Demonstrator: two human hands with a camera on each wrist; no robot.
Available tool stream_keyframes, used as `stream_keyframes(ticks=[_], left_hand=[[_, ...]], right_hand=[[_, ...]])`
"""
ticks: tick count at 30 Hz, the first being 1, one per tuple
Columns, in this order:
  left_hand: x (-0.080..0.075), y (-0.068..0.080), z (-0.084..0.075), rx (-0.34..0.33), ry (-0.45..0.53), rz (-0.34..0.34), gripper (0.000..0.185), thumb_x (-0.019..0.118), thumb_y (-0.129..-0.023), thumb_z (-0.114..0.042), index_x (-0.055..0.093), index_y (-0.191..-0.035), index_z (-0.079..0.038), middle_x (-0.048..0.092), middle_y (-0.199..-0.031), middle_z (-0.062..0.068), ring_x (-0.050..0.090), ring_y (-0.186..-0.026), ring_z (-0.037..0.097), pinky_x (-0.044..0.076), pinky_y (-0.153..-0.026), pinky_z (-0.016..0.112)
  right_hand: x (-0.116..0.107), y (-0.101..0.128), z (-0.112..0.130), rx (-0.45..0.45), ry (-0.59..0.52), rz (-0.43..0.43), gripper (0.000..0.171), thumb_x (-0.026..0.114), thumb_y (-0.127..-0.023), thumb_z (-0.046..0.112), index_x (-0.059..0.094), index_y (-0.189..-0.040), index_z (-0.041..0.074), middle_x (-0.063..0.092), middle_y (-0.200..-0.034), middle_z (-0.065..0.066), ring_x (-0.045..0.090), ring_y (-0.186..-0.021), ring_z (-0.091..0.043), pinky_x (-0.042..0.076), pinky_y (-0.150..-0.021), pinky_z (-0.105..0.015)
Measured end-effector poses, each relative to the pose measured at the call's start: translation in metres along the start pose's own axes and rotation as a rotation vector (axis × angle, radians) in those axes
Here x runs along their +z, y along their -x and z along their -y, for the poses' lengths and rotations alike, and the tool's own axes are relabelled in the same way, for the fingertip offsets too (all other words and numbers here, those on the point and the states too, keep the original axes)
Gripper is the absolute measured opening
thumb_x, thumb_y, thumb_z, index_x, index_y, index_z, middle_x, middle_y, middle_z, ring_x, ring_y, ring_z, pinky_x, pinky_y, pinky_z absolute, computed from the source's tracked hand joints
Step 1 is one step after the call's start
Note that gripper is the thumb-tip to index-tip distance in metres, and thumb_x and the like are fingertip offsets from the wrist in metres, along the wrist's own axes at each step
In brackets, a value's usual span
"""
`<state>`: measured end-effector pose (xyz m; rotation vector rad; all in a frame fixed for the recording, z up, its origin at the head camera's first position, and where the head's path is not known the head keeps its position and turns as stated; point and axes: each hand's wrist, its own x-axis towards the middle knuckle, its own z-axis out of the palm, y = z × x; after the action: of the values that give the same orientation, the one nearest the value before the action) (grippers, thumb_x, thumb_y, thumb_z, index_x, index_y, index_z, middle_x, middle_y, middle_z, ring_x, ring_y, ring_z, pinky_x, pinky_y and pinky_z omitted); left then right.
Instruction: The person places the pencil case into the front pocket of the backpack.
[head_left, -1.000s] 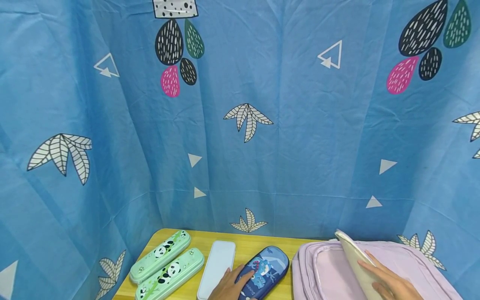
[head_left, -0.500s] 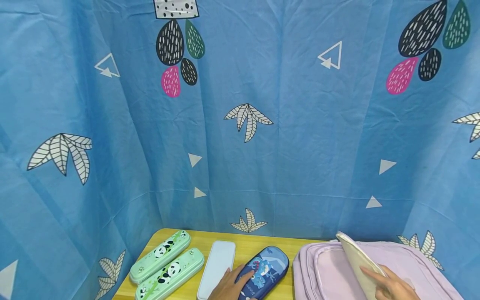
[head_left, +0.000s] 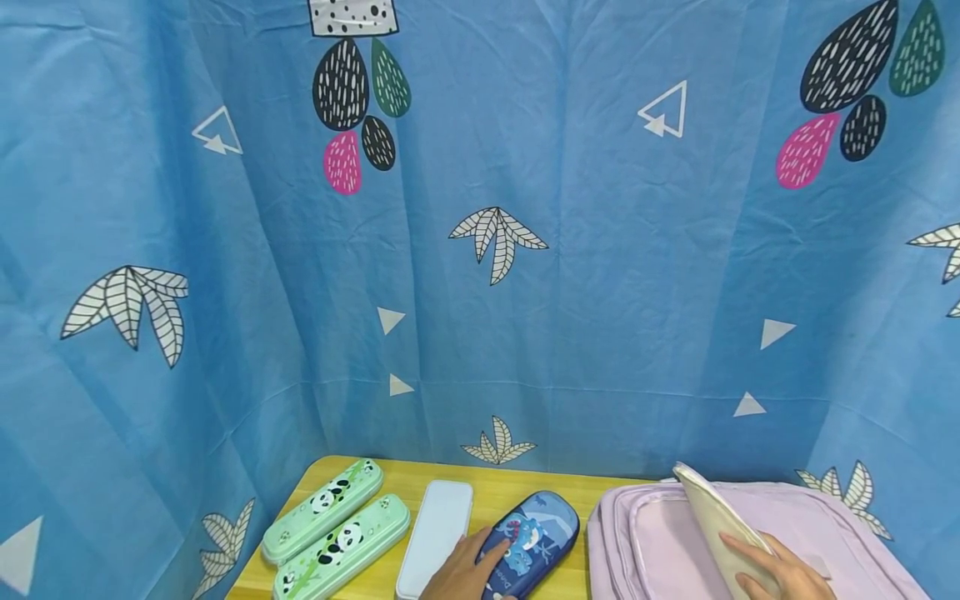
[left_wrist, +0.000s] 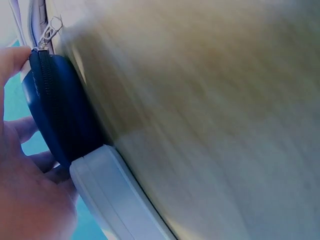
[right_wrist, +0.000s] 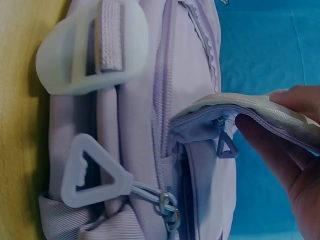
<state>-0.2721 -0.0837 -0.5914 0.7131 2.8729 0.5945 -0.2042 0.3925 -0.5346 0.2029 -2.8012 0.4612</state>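
My left hand point(head_left: 459, 573) rests on a dark blue pencil case point(head_left: 546, 533) with a dinosaur print, its fingers spread over the left edge and top. The left wrist view shows the thumb touching the zipper end of the pencil case point(left_wrist: 65, 105). At the right, my right hand point(head_left: 787, 568) pinches the raised, cream-lined pocket flap point(head_left: 716, 521) of a lilac backpack point(head_left: 825, 525). Up close in the right wrist view, thumb and fingers hold the flap point(right_wrist: 225, 102) from both sides. A small zipper pull point(right_wrist: 226, 145) hangs under it.
Left of the blue case lies a white pencil case point(head_left: 435, 533), and beyond it two green panda pencil cases point(head_left: 322, 510). Everything lies on a yellow wooden table point(head_left: 408, 477). Blue printed curtains point(head_left: 630, 317) enclose the back and sides. A white triangular pull point(right_wrist: 95, 172) hangs on the backpack.
My right hand has shifted from fingers laid along the flap to a pinch lower on its edge. The flap leans slightly further right. The left hand stays where it was.
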Motion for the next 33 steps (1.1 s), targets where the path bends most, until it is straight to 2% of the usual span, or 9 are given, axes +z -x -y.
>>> stream_keyframes(ticks=[4,9,16,19,22,24,26,29,33], left_hand=[[-0.001,-0.001,0.000,-0.002,0.013,0.011,0.084,0.060,-0.095,-0.081,0.052,-0.162,-0.031,0.046,-0.167,0.013,0.051,-0.150,0.041,0.049,-0.121,0.058],[-0.001,-0.004,-0.002,-0.032,0.015,0.032,0.084,0.063,-0.094,-0.081,0.052,-0.162,-0.033,0.046,-0.167,0.011,0.051,-0.149,0.037,0.053,-0.116,0.059],[-0.001,-0.005,-0.009,-0.049,0.011,0.003,0.081,0.072,-0.092,-0.072,0.056,-0.157,-0.028,0.048,-0.163,0.012,0.051,-0.145,0.035,0.060,-0.104,0.056],[-0.002,-0.004,-0.010,-0.029,-0.008,-0.020,0.087,0.076,-0.088,-0.073,0.056,-0.156,-0.023,0.049,-0.161,0.014,0.051,-0.144,0.036,0.061,-0.104,0.054],[-0.004,-0.003,-0.011,-0.017,-0.034,-0.031,0.093,0.078,-0.084,-0.075,0.056,-0.156,-0.021,0.051,-0.160,0.016,0.052,-0.142,0.036,0.061,-0.105,0.052],[-0.005,-0.004,-0.012,-0.026,-0.039,-0.035,0.094,0.081,-0.081,-0.074,0.057,-0.155,-0.020,0.052,-0.158,0.017,0.054,-0.141,0.038,0.061,-0.104,0.054],[-0.005,-0.005,-0.014,-0.048,-0.023,-0.031,0.093,0.083,-0.080,-0.073,0.058,-0.153,-0.021,0.053,-0.158,0.017,0.056,-0.141,0.040,0.060,-0.105,0.057],[-0.005,-0.007,-0.016,-0.076,0.005,-0.027,0.091,0.085,-0.080,-0.070,0.060,-0.151,-0.020,0.054,-0.158,0.018,0.058,-0.140,0.042,0.059,-0.105,0.061],[-0.003,-0.009,-0.015,-0.066,0.004,-0.034,0.088,0.085,-0.082,-0.067,0.062,-0.152,-0.018,0.054,-0.158,0.019,0.058,-0.136,0.043,0.060,-0.103,0.059]], right_hand=[[-0.001,0.001,0.004,0.042,-0.011,0.011,0.047,0.087,-0.092,0.026,0.076,-0.133,0.006,0.073,-0.131,-0.017,0.057,-0.091,0.008,0.057,-0.071,-0.027],[0.000,0.002,0.003,0.047,-0.039,-0.014,0.046,0.087,-0.091,0.025,0.076,-0.132,0.006,0.073,-0.129,-0.018,0.058,-0.092,0.008,0.057,-0.072,-0.027],[0.005,0.005,0.000,0.045,-0.098,-0.138,0.043,0.093,-0.085,0.021,0.081,-0.126,0.017,0.075,-0.117,-0.013,0.056,-0.094,0.015,0.056,-0.072,-0.024],[0.001,0.004,0.001,0.088,-0.115,-0.111,0.044,0.091,-0.088,0.024,0.080,-0.130,0.018,0.075,-0.122,-0.015,0.056,-0.097,0.014,0.058,-0.075,-0.029],[-0.005,0.002,0.002,0.139,-0.124,-0.028,0.047,0.086,-0.094,0.029,0.076,-0.137,0.014,0.072,-0.133,-0.021,0.062,-0.101,0.003,0.061,-0.079,-0.039],[-0.009,0.001,0.004,0.166,-0.138,0.023,0.050,0.084,-0.096,0.031,0.073,-0.140,0.010,0.070,-0.137,-0.025,0.067,-0.106,-0.010,0.062,-0.083,-0.047],[-0.013,0.001,0.006,0.190,-0.147,0.066,0.052,0.082,-0.098,0.033,0.070,-0.142,0.007,0.067,-0.140,-0.027,0.069,-0.108,-0.022,0.063,-0.085,-0.053],[-0.017,0.000,0.009,0.223,-0.166,0.108,0.055,0.079,-0.100,0.034,0.068,-0.145,0.006,0.064,-0.143,-0.031,0.069,-0.112,-0.033,0.062,-0.089,-0.059],[-0.019,0.002,0.012,0.232,-0.178,0.096,0.054,0.079,-0.100,0.034,0.068,-0.145,0.006,0.064,-0.144,-0.031,0.069,-0.113,-0.035,0.061,-0.090,-0.059]])
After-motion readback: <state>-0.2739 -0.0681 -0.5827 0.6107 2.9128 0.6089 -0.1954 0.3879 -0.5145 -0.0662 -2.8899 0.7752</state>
